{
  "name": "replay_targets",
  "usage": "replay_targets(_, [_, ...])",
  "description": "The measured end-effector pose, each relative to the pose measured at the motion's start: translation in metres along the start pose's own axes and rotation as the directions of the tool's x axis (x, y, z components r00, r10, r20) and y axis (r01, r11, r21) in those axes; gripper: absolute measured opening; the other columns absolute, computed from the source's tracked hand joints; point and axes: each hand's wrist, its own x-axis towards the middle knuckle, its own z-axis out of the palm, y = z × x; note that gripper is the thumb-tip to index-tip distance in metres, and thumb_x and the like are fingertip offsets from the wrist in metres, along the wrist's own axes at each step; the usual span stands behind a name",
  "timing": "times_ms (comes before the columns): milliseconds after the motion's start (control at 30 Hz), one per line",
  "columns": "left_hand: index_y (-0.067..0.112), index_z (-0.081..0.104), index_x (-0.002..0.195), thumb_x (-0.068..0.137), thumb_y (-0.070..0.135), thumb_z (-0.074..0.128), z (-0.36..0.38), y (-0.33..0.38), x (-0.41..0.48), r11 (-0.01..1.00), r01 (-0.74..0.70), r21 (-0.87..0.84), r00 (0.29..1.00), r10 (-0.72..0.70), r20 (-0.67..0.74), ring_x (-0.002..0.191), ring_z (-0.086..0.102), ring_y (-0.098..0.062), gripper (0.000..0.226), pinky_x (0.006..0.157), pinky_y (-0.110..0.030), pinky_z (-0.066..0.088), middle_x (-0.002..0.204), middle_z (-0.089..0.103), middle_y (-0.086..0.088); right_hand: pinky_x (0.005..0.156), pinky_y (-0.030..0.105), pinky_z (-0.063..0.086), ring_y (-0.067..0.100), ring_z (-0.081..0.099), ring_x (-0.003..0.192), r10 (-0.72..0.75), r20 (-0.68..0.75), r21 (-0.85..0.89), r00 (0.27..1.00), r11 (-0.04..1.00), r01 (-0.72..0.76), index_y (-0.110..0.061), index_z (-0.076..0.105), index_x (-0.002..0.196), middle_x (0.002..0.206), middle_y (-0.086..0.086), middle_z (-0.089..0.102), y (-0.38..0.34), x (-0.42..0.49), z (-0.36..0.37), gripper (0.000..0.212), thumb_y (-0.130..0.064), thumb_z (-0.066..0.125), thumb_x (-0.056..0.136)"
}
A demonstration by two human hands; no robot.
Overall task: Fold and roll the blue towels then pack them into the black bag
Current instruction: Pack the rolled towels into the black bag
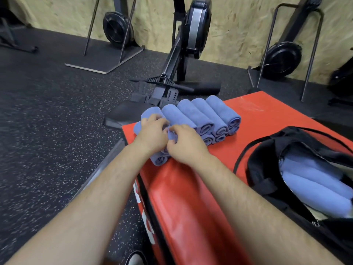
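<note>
Gym floor (47, 121): black speckled rubber, fills the left half. Chipboard wall (238, 25) runs along the back.

Red padded surface (191, 197) runs from bottom centre to mid right. It is vinyl, with white lettering on its left side face, unreadable.

Rowing machine (196, 29) is behind the surface, flywheel near the wall, footplates just past the surface's far-left corner. Left flywheel unit (116, 28) and right flywheel unit (280, 58) stand against the same wall, each by a bent metal frame.

Black bag (256, 169) sits on the surface at right, unzipped, mouth up. Packed towels (313, 184) are inside: blue rolls lying side by side, at least two, the rest hidden by the rim.

Towel stack (198, 113) is on the far-left part of the surface, well apart from the bag. Its blue rolls lie side by side in two layers with spiral ends showing. Five are on top; lower count cannot tell.

Both bare forearms reach to the stack's left end.
- Left grip (152, 132): fingers curled over the end roll (150, 113) in the top layer.
- Right grip (183, 144): touching the left one, fingertips clamped on a cloth edge (171, 134) between the two hands. Which roll that edge belongs to, cannot tell.
- Bottom roll (159, 159): pokes out under the wrists, spiral end visible.
</note>
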Motion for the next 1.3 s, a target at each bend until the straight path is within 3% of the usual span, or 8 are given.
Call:
replay_targets(300, [0.028, 0.05, 0.144, 0.081, 0.006, 0.059, -0.021, -0.011, -0.022, 0.99, -0.121, 0.067, 0.987, 0.113, 0.115, 0.135, 0.03, -0.032, 0.068, 0.112, -0.037, 0.027, 0.156, 0.035, -0.001, 0.079, 0.032, 0.05, 0.026, 0.064, 0.104, 0.124, -0.069, 0.177, 0.99, 0.978, -0.11, -0.014, 0.055, 0.129, 0.113, 0.007, 0.069, -0.011, -0.005, 0.004, 0.048, -0.024, 0.067, 0.083])
replay_targets(400, [0.04, 0.045, 0.145, 0.081, 0.03, 0.073, -0.036, -0.014, -0.028, 0.953, -0.225, 0.204, 0.974, 0.216, 0.063, 0.14, 0.027, -0.022, 0.071, 0.108, -0.042, 0.029, 0.155, 0.036, 0.012, 0.081, 0.03, 0.05, 0.016, 0.064, 0.097, 0.117, -0.114, 0.282, 0.987, 0.956, -0.081, -0.021, 0.06, 0.125, 0.109, -0.003, 0.069, -0.004, -0.023, -0.018, 0.046, -0.022, 0.068, 0.079])
replay_targets(533, [0.042, 0.05, 0.137, 0.067, 0.069, 0.057, -0.049, 0.007, -0.039, 0.889, -0.403, 0.22, 0.915, 0.395, 0.083, 0.131, 0.04, -0.015, 0.075, 0.103, -0.039, 0.027, 0.134, 0.052, 0.015, 0.082, 0.02, 0.048, 0.002, 0.063, 0.095, 0.056, -0.122, 0.362, 0.991, 0.932, -0.008, -0.029, 0.065, 0.115, 0.107, -0.015, 0.07, 0.027, -0.065, -0.064, 0.042, -0.019, 0.068, 0.074])
replay_targets(800, [0.035, 0.061, 0.094, 0.073, 0.052, 0.067, -0.007, 0.121, -0.067, 0.8, -0.6, 0.005, 0.784, 0.587, 0.201, 0.081, 0.057, -0.01, 0.028, 0.073, -0.04, 0.049, 0.084, 0.061, 0.012, 0.109, 0.02, 0.035, 0.005, 0.046, 0.126, -0.168, -0.166, 0.085, 0.972, 0.979, 0.183, -0.023, 0.052, 0.135, 0.129, -0.003, 0.049, 0.108, -0.168, -0.138, 0.065, -0.029, 0.078, 0.076])
replay_targets(900, [0.034, 0.057, 0.088, 0.072, 0.054, 0.065, 0.01, 0.159, -0.078, 0.82, -0.572, -0.03, 0.802, 0.567, 0.186, 0.077, 0.059, -0.01, 0.027, 0.071, -0.04, 0.051, 0.08, 0.062, 0.014, 0.108, 0.028, 0.037, 0.013, 0.046, 0.125, -0.038, -0.378, 0.042, 0.925, 0.997, 0.058, -0.021, 0.053, 0.131, 0.13, -0.001, 0.047, 0.133, -0.193, -0.147, 0.062, -0.025, 0.081, 0.076])
replay_targets(1000, [0.031, 0.057, 0.093, 0.075, 0.053, 0.067, 0.028, 0.192, -0.086, 0.857, -0.515, -0.021, 0.847, 0.513, 0.143, 0.077, 0.061, -0.011, 0.029, 0.069, -0.038, 0.053, 0.08, 0.064, 0.013, 0.092, 0.028, 0.039, 0.022, 0.048, 0.106, 0.136, -0.658, 0.025, 0.741, 0.987, -0.159, -0.015, 0.056, 0.108, 0.111, 0.001, 0.05, 0.144, -0.207, -0.15, 0.045, -0.025, 0.081, 0.073])
replay_targets(1200, [0.032, 0.054, 0.097, 0.076, 0.062, 0.066, 0.04, 0.228, -0.091, 0.886, -0.463, -0.03, 0.874, 0.461, 0.154, 0.08, 0.061, -0.013, 0.038, 0.071, -0.037, 0.052, 0.086, 0.064, 0.013, 0.072, 0.035, 0.044, 0.015, 0.048, 0.084, 0.235, -0.674, 0.016, 0.7, 0.953, -0.304, -0.021, 0.05, 0.081, 0.086, -0.008, 0.05, 0.146, -0.222, -0.161, 0.025, -0.031, 0.072, 0.084])
replay_targets(1300, [0.033, 0.054, 0.109, 0.076, 0.063, 0.073, 0.053, 0.242, -0.096, 0.877, -0.455, -0.151, 0.855, 0.478, 0.202, 0.087, 0.061, -0.01, 0.048, 0.074, -0.034, 0.051, 0.095, 0.064, 0.015, 0.072, 0.026, 0.05, 0.004, 0.059, 0.077, 0.415, -0.521, 0.335, 0.746, 0.903, -0.269, -0.024, 0.06, 0.088, 0.081, -0.011, 0.063, 0.143, -0.226, -0.166, 0.021, -0.043, 0.07, 0.088])
